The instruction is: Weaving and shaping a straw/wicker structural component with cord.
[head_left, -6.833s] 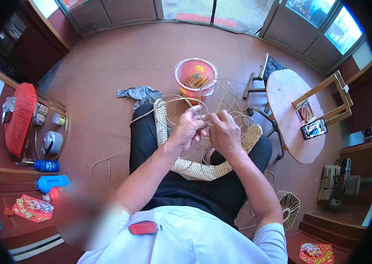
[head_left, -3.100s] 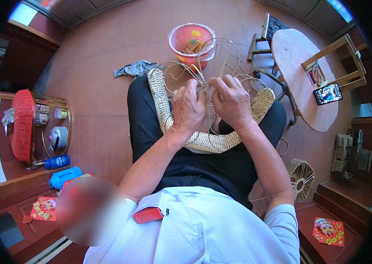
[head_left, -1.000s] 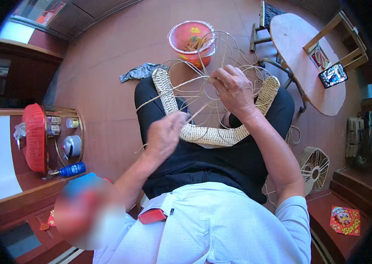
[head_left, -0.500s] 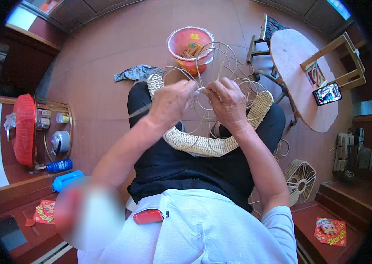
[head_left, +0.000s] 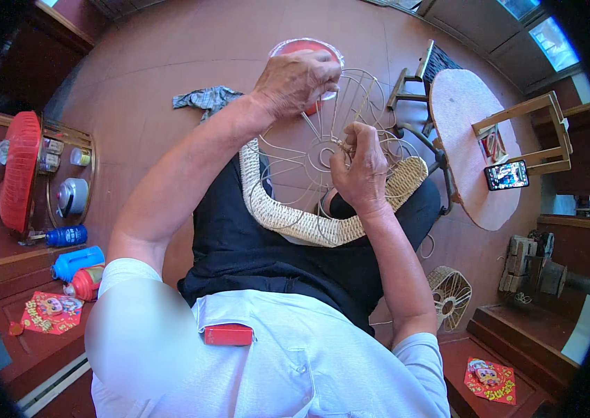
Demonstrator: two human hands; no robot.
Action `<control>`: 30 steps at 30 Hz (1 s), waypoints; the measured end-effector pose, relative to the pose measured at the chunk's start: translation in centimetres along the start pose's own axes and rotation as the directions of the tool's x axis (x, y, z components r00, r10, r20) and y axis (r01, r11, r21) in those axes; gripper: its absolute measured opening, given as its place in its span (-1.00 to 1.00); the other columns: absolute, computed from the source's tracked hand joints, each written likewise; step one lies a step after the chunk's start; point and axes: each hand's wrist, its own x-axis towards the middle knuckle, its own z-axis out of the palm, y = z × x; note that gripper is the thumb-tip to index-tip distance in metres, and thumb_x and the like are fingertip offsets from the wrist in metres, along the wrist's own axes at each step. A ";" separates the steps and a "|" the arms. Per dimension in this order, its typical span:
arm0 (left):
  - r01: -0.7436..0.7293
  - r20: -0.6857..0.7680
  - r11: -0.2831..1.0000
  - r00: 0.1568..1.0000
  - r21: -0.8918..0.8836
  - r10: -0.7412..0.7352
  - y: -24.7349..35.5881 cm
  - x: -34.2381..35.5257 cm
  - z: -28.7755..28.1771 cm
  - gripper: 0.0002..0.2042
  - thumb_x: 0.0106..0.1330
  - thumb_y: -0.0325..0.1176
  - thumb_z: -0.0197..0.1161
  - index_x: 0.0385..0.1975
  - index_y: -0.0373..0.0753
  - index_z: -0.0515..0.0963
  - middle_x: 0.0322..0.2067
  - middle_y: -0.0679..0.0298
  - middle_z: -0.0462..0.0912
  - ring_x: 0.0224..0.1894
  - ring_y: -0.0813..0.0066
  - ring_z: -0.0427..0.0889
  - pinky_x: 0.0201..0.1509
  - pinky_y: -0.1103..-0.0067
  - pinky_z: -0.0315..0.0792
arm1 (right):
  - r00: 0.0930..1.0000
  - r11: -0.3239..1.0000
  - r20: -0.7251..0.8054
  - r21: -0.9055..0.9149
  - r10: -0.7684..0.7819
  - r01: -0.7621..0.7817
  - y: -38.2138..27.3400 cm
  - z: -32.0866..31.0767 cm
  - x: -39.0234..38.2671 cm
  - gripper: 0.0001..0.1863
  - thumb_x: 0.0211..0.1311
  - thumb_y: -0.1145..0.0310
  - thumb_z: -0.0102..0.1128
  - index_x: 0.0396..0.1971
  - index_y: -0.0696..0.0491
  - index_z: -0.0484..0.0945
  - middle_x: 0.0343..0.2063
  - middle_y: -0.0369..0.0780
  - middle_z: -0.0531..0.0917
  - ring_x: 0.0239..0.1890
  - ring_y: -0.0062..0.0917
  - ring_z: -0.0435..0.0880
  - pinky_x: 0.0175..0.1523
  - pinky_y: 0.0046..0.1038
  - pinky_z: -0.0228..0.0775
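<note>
Across my lap lies a curved band wrapped in pale woven cord [head_left: 295, 224], bent like a wide U. A round open frame of thin wire [head_left: 319, 145] spreads beyond it. Raised over the near side of the red bucket [head_left: 302, 47] is my left hand [head_left: 296, 82], its fingers curled closed; a thin strand seems to run down from it, but what it grips is hidden. My right hand [head_left: 363, 167] is at the right part of the wire frame, fingers bent and thumb apart from the forefinger. Whatever is between its fingers is too small to make out.
A grey cloth [head_left: 205, 99] lies on the floor left of the bucket. At right stands an oval table [head_left: 455, 132] with a phone [head_left: 507, 175] against a wooden stand [head_left: 560, 132]. A round wire-and-cord piece [head_left: 450, 298] is beside me at right; blue bottles [head_left: 75, 263] are at left.
My left hand has moved up and away from my right hand, now over the bucket. The right hand has dropped slightly, its fingers loosened. The view has shifted, and the wire frame shows more.
</note>
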 end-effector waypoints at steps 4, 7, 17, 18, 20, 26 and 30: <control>-0.046 -0.095 0.998 0.995 -0.030 0.043 -0.2 1.6 0.9 -0.87 0.49 -0.18 0.31 -0.17 -0.06 0.65 -0.25 0.26 0.72 -0.21 0.15 0.76 -0.13 0.25 0.64 | 1.000 1.000 -0.015 -0.017 -0.020 0.020 0.1 0.1 0.0 -0.59 0.06 0.60 0.20 -0.02 0.12 0.43 -0.21 -0.03 0.50 -0.22 -0.07 0.62 -0.06 -0.12 0.54; 0.063 -0.007 0.995 0.998 -0.078 -0.064 0.0 2.6 0.7 -0.88 0.51 -0.21 0.28 -0.15 -0.06 0.66 -0.26 0.22 0.74 -0.22 0.13 0.78 -0.13 0.24 0.65 | 1.000 1.000 -0.021 0.003 -0.006 0.006 0.3 0.1 0.0 -0.62 0.08 0.60 0.19 -0.05 0.13 0.43 -0.21 -0.02 0.49 -0.22 -0.05 0.61 -0.10 -0.12 0.52; 0.129 0.013 0.961 0.991 -0.244 -0.130 -1.0 3.3 2.4 -0.86 0.55 -0.21 0.24 -0.10 -0.06 0.67 -0.27 0.18 0.80 -0.20 0.14 0.83 -0.07 0.25 0.66 | 1.000 0.999 -0.022 0.031 0.014 -0.013 -0.3 -0.3 0.0 -0.73 0.21 0.52 0.30 -0.13 0.11 0.45 -0.32 -0.06 0.50 -0.36 -0.11 0.60 -0.21 -0.15 0.49; 0.148 0.017 0.952 0.989 -0.267 -0.148 -1.1 3.3 2.5 -0.86 0.55 -0.21 0.24 -0.10 -0.07 0.67 -0.27 0.18 0.81 -0.20 0.15 0.83 -0.07 0.26 0.66 | 1.000 1.000 -0.030 0.025 0.005 -0.004 -0.7 -0.7 0.2 -0.73 0.21 0.52 0.30 -0.13 0.11 0.45 -0.32 -0.06 0.50 -0.36 -0.11 0.60 -0.21 -0.15 0.49; 0.154 0.018 0.949 0.988 -0.276 -0.156 -1.0 3.2 2.3 -0.85 0.56 -0.20 0.24 -0.10 -0.06 0.69 -0.27 0.20 0.82 -0.20 0.17 0.84 -0.07 0.27 0.66 | 1.000 0.999 0.008 -0.029 0.026 -0.026 -1.7 -1.6 1.0 -0.79 0.31 0.44 0.37 -0.17 0.08 0.50 -0.35 -0.10 0.56 -0.35 -0.15 0.67 -0.21 -0.16 0.52; 0.135 -0.016 0.949 0.989 -0.285 -0.146 -1.0 3.2 1.9 -0.86 0.43 -0.29 0.32 -0.11 -0.14 0.68 -0.33 0.17 0.82 -0.28 0.15 0.83 -0.20 0.26 0.66 | 0.973 0.977 -0.205 -0.202 -0.104 0.062 -0.9 -4.7 7.2 -0.89 0.41 0.38 0.34 -0.16 0.05 0.66 -0.28 -0.10 0.72 -0.22 -0.17 0.79 -0.12 -0.20 0.61; 0.158 0.014 0.937 0.987 -0.312 -0.162 -1.4 3.5 2.4 -0.85 0.48 -0.28 0.28 -0.09 -0.16 0.68 -0.34 0.12 0.81 -0.28 0.11 0.83 -0.20 0.22 0.64 | 0.981 0.998 -0.195 -0.063 -0.005 -0.008 0.6 -4.2 10.6 -0.85 0.39 0.37 0.36 -0.12 0.06 0.73 -0.19 -0.09 0.76 -0.18 -0.14 0.79 -0.05 -0.23 0.62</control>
